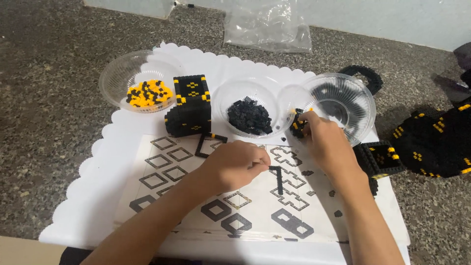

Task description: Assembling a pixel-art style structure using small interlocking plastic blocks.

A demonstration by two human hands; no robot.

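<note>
The left hand (pixel 235 164) pinched an L-shaped black bead strip (pixel 278 177) — it might snap; right hand (pixel 321 137) gripped a small black-and-yellow bead piece (pixel 297 126).

We see a rough, speckled stone floor (pixel 44 127) under a smooth, matt white tray (pixel 93 196). The bowls (pixel 115 78) are clear, ribbed, glossy plastic. The beads (pixel 249 117) look like matt black plastic, the pattern sheet (pixel 255 206) like printed paper, and the bag (pixel 267 24) like thin, crinkled clear film.

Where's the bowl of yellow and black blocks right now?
The bowl of yellow and black blocks sits at the far left of the white tray, just left of the black cube.
</note>
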